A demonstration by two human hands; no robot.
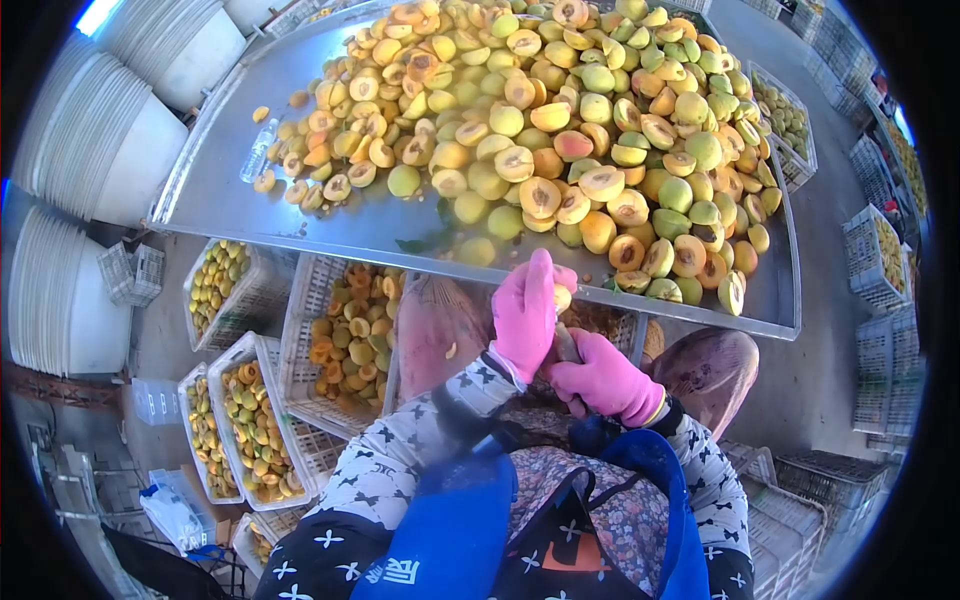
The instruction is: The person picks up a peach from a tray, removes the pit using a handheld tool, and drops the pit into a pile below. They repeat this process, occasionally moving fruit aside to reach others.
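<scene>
My left hand (525, 312), in a pink glove, is closed round a yellow peach (563, 298), mostly hidden by the fingers, just past the near edge of the metal table. Just to the right and lower, my right hand (607, 378), also gloved in pink, grips a short greyish hand tool (568, 345) whose tip points up at the peach. What kind of tool it is I cannot make out. In front of both hands, halved yellow and green peaches (600, 185) lie heaped on the metal table (330, 237), many with pits showing.
A clear plastic bottle (259, 152) lies at the table's left. A crate of peach halves (352, 335) stands below the near edge, beside my knee. More filled crates (262, 425) sit at the lower left. Stacked crates (888, 365) line the right side, white tubs (90, 290) the left.
</scene>
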